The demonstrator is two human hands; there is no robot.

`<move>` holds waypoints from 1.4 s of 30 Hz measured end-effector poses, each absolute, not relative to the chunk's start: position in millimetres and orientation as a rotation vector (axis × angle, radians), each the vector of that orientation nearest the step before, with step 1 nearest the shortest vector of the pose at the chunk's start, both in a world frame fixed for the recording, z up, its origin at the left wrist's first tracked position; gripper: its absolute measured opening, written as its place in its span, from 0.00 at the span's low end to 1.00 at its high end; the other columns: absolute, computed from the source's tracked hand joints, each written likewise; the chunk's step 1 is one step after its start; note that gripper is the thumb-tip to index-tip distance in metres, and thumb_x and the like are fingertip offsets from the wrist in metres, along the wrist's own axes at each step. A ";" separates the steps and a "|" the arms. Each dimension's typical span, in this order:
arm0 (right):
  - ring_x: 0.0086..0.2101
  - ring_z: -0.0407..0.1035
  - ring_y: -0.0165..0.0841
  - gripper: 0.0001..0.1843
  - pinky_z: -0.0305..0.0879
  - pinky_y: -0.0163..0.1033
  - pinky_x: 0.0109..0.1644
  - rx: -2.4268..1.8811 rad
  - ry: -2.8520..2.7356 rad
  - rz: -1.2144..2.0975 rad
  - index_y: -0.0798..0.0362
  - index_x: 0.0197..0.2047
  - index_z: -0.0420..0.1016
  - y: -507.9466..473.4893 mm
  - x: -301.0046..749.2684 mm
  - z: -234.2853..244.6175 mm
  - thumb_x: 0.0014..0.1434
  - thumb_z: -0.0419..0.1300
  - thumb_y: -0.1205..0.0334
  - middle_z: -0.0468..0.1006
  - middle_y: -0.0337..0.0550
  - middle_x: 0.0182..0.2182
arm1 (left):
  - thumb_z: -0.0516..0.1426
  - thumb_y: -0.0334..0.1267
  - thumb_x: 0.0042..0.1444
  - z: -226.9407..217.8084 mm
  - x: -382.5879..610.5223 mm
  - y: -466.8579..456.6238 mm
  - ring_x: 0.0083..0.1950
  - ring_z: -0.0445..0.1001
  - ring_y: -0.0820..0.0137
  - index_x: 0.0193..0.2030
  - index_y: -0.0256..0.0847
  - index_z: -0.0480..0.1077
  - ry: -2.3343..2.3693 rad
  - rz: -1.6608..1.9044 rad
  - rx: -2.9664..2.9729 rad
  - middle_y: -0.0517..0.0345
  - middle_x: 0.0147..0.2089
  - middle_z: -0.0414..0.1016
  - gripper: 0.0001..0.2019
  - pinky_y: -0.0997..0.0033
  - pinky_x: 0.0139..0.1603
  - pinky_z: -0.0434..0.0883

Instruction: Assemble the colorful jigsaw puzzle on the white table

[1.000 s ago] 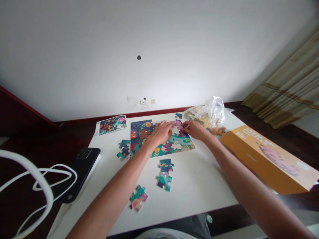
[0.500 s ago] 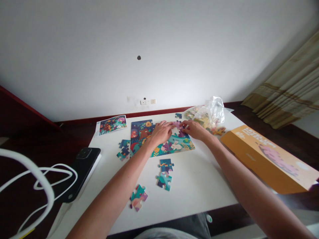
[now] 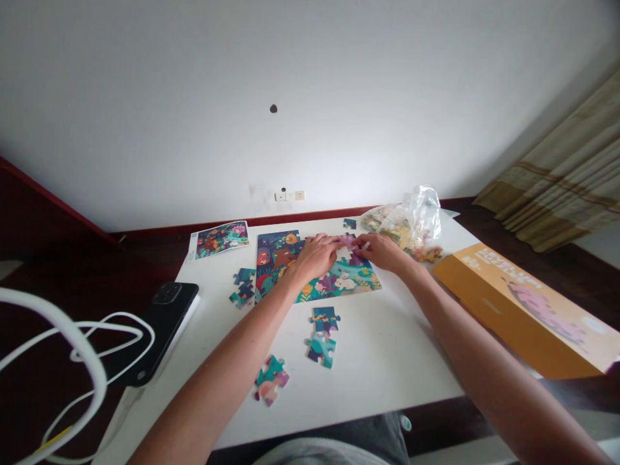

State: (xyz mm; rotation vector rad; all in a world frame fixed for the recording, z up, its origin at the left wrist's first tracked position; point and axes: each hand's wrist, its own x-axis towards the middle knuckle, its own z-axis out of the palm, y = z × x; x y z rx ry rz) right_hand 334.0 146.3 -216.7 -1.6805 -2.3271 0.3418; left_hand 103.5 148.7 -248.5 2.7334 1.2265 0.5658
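A partly joined jigsaw puzzle [image 3: 276, 258] with animals and flowers lies on the white table. My left hand [image 3: 317, 256] rests over its upper middle, fingers stretched to the right across the pieces. At the puzzle's upper right edge, my right hand [image 3: 380, 250] pinches a purple puzzle piece [image 3: 357, 257] that sits against its neighbours. Whether that piece is fully seated I cannot tell. Loose puzzle pieces [image 3: 322, 349] lie in front of the puzzle, with more pieces [image 3: 243, 287] to its left and a single dark piece [image 3: 349, 223] behind it.
A picture card [image 3: 221, 240] lies back left. A black phone [image 3: 167, 323] and a white cable [image 3: 87, 361] are at the left edge. Clear plastic bags [image 3: 404, 219] of pieces stand back right, with an orange box [image 3: 513, 310] on the right. A wall [image 3: 310, 97] rises behind the table.
The whole view has shifted slightly. Both hands stay at the same part of the puzzle, with only tiny finger movement at the right-hand piece.
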 end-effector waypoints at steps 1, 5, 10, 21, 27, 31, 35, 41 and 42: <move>0.42 0.78 0.38 0.12 0.69 0.39 0.51 -1.679 -2.325 0.340 0.50 0.50 0.82 146.9 334.8 -217.8 0.65 0.62 0.59 0.84 0.47 0.43 | 0.49 0.31 0.69 -248.3 103.6 148.0 0.67 0.66 0.58 0.66 0.50 0.72 1.227 0.575 2.731 0.58 0.70 0.70 0.22 0.53 0.66 0.65; 0.41 0.78 0.38 0.12 0.69 0.38 0.50 -1.673 -2.323 0.339 0.50 0.50 0.82 148.4 336.8 -220.3 0.65 0.62 0.58 0.84 0.46 0.43 | 0.50 0.31 0.69 -247.4 104.0 146.9 0.67 0.66 0.58 0.65 0.47 0.72 1.235 0.593 2.728 0.56 0.69 0.71 0.22 0.53 0.67 0.66; 0.41 0.77 0.38 0.12 0.68 0.39 0.48 -1.659 -2.325 0.314 0.50 0.48 0.82 147.0 335.4 -218.6 0.67 0.59 0.58 0.84 0.46 0.42 | 0.53 0.34 0.68 -230.2 96.3 155.3 0.69 0.65 0.58 0.63 0.43 0.74 1.251 0.594 2.729 0.51 0.70 0.69 0.19 0.55 0.71 0.63; 0.40 0.77 0.37 0.14 0.68 0.38 0.45 -1.648 -2.347 0.256 0.49 0.49 0.81 150.4 338.6 -228.3 0.68 0.59 0.53 0.83 0.47 0.42 | 0.53 0.47 0.67 -107.6 -28.5 159.6 0.61 0.75 0.61 0.65 0.49 0.72 1.574 0.049 2.310 0.57 0.66 0.75 0.22 0.66 0.61 0.70; 0.39 0.76 0.38 0.15 0.68 0.39 0.46 -1.620 -2.379 0.216 0.50 0.48 0.81 149.6 336.6 -227.6 0.67 0.58 0.51 0.83 0.48 0.42 | 0.53 0.53 0.66 -81.9 -57.2 139.2 0.55 0.78 0.63 0.69 0.52 0.68 1.688 -0.207 2.127 0.59 0.67 0.74 0.26 0.72 0.52 0.72; 0.39 0.77 0.37 0.15 0.68 0.38 0.44 -1.601 -2.370 0.281 0.49 0.48 0.82 148.5 335.5 -222.8 0.67 0.58 0.51 0.84 0.45 0.41 | 0.52 0.54 0.66 -76.2 -59.9 135.1 0.58 0.76 0.63 0.70 0.51 0.66 1.637 -0.151 2.185 0.58 0.68 0.72 0.28 0.73 0.54 0.70; 0.37 0.78 0.36 0.14 0.68 0.38 0.44 -1.651 -2.312 0.317 0.48 0.48 0.83 147.4 334.2 -219.3 0.66 0.60 0.53 0.85 0.43 0.41 | 0.52 0.52 0.65 -75.9 -60.4 136.8 0.61 0.75 0.63 0.70 0.48 0.66 1.578 -0.113 2.230 0.55 0.69 0.71 0.29 0.72 0.58 0.68; 0.41 0.78 0.40 0.16 0.70 0.43 0.49 -1.535 -2.325 0.185 0.51 0.51 0.83 142.1 316.5 -216.3 0.67 0.58 0.55 0.84 0.49 0.45 | 0.53 0.53 0.64 -68.7 -61.5 132.6 0.63 0.73 0.62 0.71 0.46 0.65 1.506 -0.131 2.223 0.55 0.70 0.70 0.31 0.72 0.61 0.67; 0.43 0.78 0.41 0.16 0.70 0.43 0.50 -1.449 -2.356 0.180 0.51 0.52 0.83 139.4 309.9 -213.7 0.68 0.58 0.56 0.83 0.50 0.47 | 0.53 0.54 0.64 -66.4 -61.5 131.0 0.63 0.74 0.62 0.71 0.47 0.65 1.501 -0.132 2.232 0.55 0.70 0.70 0.31 0.72 0.61 0.67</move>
